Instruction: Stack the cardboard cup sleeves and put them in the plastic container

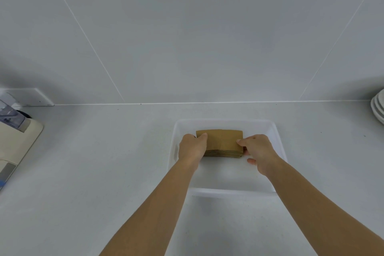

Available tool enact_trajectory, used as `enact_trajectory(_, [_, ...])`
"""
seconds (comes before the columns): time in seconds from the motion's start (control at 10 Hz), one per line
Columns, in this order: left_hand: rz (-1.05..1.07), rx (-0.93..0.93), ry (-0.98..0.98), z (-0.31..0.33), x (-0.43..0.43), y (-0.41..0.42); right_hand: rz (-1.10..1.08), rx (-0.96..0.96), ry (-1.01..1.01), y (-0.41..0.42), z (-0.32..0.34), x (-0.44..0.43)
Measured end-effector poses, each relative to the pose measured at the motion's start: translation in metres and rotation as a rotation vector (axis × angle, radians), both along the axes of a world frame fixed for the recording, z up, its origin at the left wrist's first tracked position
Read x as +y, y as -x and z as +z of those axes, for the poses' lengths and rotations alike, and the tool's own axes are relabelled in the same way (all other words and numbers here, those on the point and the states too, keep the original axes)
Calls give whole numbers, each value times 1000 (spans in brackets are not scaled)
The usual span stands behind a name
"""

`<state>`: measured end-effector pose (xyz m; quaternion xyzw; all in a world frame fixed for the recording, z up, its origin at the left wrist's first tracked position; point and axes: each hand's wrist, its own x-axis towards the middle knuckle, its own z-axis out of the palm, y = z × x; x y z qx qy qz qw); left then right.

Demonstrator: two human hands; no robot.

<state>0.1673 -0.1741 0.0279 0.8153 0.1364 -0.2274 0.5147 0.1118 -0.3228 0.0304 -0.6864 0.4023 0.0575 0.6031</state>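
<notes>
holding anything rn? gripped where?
Stack of cardboard sleeves, inside the container. Left hand grips its left end, right hand its right end.

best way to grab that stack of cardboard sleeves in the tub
Grip the stack of cardboard sleeves by its two short ends, coming from left and right, as the left hand and right hand do. It lies flat in the plastic container, and squeezing the ends likely keeps the layers aligned.

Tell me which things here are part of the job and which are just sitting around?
Part of the job:
stack of brown cardboard cup sleeves
white plastic container
left hand
right hand

Just sitting around:
stack of white plates
beige machine
white wall socket plate
</notes>
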Motion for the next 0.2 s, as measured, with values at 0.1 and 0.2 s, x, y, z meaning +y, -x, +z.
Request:
enact_trajectory(0.1, [-15,78,81,1,0,0,6,-3,-41,0,3,-2])
enact_trajectory(0.2, [-43,66,87,9,1,2,26,6,-51,4,14,-1])
